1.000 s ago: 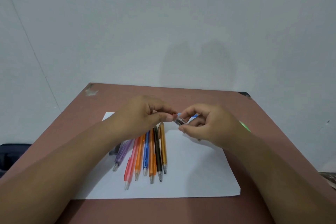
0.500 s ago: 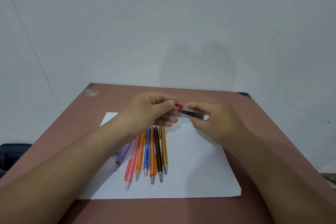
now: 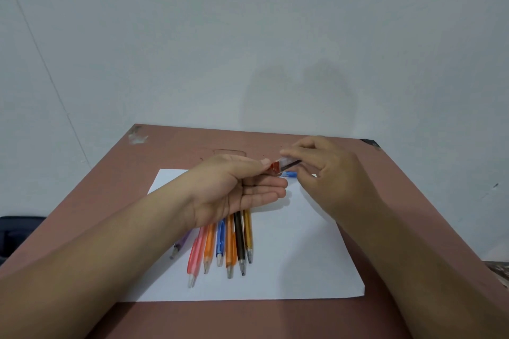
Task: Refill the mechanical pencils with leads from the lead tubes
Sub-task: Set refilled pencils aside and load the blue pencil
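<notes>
**Uncapping the lead tube over the sheet**

The lead tube (image 3: 286,164) is held in the air between the two hands, above the far part of the white sheet (image 3: 303,256). Its clear body is pinched by the right hand (image 3: 327,173), while the red cap (image 3: 275,168) is pinched between thumb and forefinger of the left hand (image 3: 237,187), whose other fingers lie straight below it. The step in hand appears to be pulling the cap off. It is best done with a short, straight pull along the tube, the open end kept level or slightly raised so no leads slide out. The work should be kept over the sheet. The mechanical pencils (image 3: 228,242) lie side by side on it, near the left hand, tips toward the near edge of the surface (image 3: 170,151).
</notes>
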`<state>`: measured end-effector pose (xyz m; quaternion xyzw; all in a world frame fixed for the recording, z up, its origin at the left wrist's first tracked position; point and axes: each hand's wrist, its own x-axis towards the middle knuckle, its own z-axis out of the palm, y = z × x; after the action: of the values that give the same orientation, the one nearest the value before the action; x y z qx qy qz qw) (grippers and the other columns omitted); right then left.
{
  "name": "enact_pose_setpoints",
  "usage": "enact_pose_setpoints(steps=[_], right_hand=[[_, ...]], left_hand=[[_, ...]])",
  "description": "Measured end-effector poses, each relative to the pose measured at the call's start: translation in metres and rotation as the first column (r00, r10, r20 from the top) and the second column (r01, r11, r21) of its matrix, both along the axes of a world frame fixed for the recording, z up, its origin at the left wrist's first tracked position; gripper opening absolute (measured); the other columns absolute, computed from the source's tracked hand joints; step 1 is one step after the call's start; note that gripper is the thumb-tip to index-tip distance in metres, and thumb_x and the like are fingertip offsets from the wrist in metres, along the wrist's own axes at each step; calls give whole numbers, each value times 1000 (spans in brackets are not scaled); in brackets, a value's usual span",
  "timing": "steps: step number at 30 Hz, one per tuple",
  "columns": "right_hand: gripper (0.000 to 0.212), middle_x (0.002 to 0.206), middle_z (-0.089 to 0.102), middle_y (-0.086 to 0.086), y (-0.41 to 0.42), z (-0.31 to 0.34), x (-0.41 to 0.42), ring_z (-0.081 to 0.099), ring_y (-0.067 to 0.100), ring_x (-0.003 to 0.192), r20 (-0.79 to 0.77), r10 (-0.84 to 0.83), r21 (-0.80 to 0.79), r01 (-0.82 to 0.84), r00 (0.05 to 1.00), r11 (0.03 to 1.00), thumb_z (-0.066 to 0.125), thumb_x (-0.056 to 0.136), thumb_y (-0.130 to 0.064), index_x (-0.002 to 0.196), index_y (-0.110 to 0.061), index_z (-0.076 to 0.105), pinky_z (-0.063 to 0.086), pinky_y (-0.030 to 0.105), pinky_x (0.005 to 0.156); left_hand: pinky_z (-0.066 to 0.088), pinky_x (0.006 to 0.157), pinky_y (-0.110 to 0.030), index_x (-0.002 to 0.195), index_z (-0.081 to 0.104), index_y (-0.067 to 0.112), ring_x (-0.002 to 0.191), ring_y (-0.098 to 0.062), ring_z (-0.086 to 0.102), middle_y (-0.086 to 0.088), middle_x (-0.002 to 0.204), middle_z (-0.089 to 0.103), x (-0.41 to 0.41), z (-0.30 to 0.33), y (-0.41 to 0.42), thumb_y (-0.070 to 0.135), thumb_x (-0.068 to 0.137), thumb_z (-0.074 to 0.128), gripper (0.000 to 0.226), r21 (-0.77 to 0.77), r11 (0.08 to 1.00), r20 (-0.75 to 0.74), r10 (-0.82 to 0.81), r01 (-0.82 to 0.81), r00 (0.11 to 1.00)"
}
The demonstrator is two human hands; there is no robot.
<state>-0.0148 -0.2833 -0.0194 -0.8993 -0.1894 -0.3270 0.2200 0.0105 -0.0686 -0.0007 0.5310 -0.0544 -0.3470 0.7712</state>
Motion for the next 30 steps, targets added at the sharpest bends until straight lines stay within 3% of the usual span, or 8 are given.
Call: enact_pose_setpoints(steps=[4, 8, 12, 15, 19, 23, 27, 30], right_hand=[[46, 110, 65, -11, 1, -2, 0, 60, 4, 94, 35, -18, -32, 19, 999, 999, 66, 82, 8, 116, -22, 76, 50, 15, 81], [62, 115, 66, -6, 6, -1, 0, 62, 13, 98, 72, -43, -45, 47, 996, 998, 62, 83, 9, 135, -24, 64, 54, 28, 86], [76, 112, 61, -4, 7, -1, -1, 57, 17, 98, 93, -53, -75, 60, 994, 995, 58, 84, 10, 150, -26, 47, 46, 26, 94], [70, 111, 60, 0, 7, -2, 0, 56, 19, 95, 149, -53, -124, 72, 987, 990, 56, 86, 9, 148, -22, 50, 47, 29, 91], [48, 116, 64, 4, 3, -6, 5, 60, 26, 100, 183, -24, -130, 48, 983, 990, 58, 85, 5, 124, -19, 72, 56, 39, 86], [70, 111, 62, 0, 5, -3, 2, 57, 19, 97, 103, -61, -99, 71, 993, 993, 57, 87, 8, 149, -23, 48, 49, 29, 90], [52, 112, 62, 3, 3, -6, 4, 58, 23, 97, 177, -44, -152, 72, 983, 986, 62, 86, 6, 131, -19, 67, 55, 37, 85], [64, 109, 60, 2, 3, -5, 4, 53, 18, 94, 179, -60, -153, 88, 982, 984, 60, 88, 5, 147, -20, 52, 46, 25, 91]], left_hand=[[63, 77, -32, 117, 62, -10, 92, -29, 75, -28, 105, 72, 2, -3, 0, 6, 97, 57, 26, -6, 1000, -47, 22, -23, 999], [63, 75, -32, 111, 64, -9, 88, -29, 76, -28, 102, 73, 3, -4, -1, 3, 99, 53, 20, 7, 999, -54, 48, -48, 997], [63, 72, -31, 115, 63, -9, 90, -30, 76, -28, 102, 73, 2, -4, -1, 2, 100, 52, 21, 11, 998, -63, 68, -67, 996], [63, 71, -31, 117, 62, -9, 88, -30, 76, -28, 101, 73, 1, -3, -1, 2, 101, 51, 23, 4, 998, -62, 68, -67, 996], [63, 72, -31, 116, 63, -10, 90, -30, 76, -29, 102, 72, 1, -1, -2, 1, 101, 50, 23, 3, 998, -51, 67, -67, 996], [63, 76, -33, 116, 62, -9, 90, -30, 76, -29, 103, 72, 0, -1, -2, 2, 101, 51, 22, 19, 997, -39, 79, -78, 996], [63, 79, -34, 117, 62, -9, 93, -30, 75, -29, 105, 72, 0, -1, -2, 3, 101, 51, 23, 27, 997, -18, 74, -74, 997], [62, 81, -34, 118, 62, -8, 96, -31, 75, -28, 106, 72, 0, -1, -2, 4, 102, 51, 23, 31, 996, -5, 78, -78, 997]])
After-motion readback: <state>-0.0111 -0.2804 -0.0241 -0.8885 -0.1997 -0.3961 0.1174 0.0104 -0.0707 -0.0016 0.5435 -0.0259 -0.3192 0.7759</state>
